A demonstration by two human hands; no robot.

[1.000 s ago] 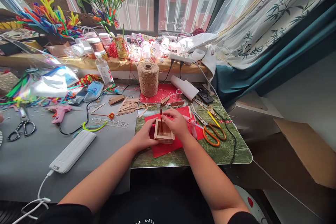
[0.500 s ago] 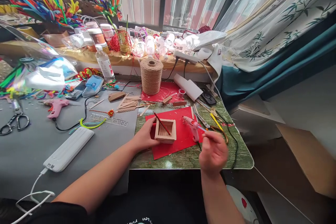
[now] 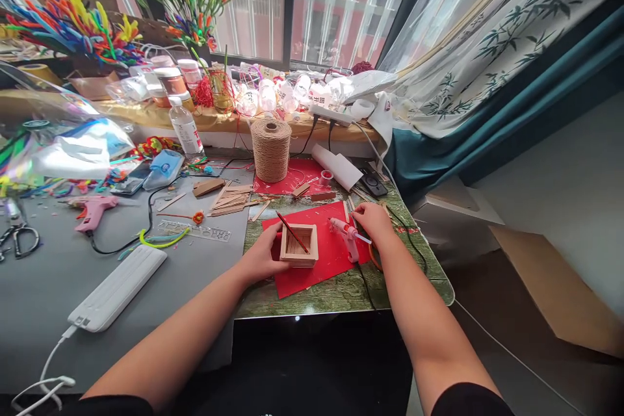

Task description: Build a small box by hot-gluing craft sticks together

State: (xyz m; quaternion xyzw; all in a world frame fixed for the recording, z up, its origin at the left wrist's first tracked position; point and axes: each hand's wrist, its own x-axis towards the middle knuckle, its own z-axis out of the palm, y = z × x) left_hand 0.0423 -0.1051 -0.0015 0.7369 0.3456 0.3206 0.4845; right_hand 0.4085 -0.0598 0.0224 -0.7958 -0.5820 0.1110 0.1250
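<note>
My left hand point(image 3: 263, 259) grips the left side of a small open wooden box point(image 3: 299, 246) made of flat sticks. The box stands on a red paper sheet point(image 3: 319, 270), and a thin red stick point(image 3: 291, 231) leans slanted out of it. My right hand point(image 3: 373, 224) lies palm down just right of a small pink-and-white glue gun point(image 3: 345, 235) that stands on the red sheet. Its fingers are bent, with the fingertips at the gun's rear end. I cannot see what, if anything, they hold. Orange scissor handles point(image 3: 374, 259) peek out under that wrist.
A twine spool point(image 3: 271, 148) stands behind the box beside loose wooden sticks point(image 3: 231, 198). To the left lie a second pink glue gun point(image 3: 90, 211), a white power strip point(image 3: 117, 286), black scissors point(image 3: 19, 237) and a water bottle point(image 3: 184, 127). The table's right edge drops off near a cardboard sheet point(image 3: 560, 286).
My right hand left the box, pulled back toward me, then reached forward to the glue gun. The red stick now leans slanted in the box. My left hand stays on the box.
</note>
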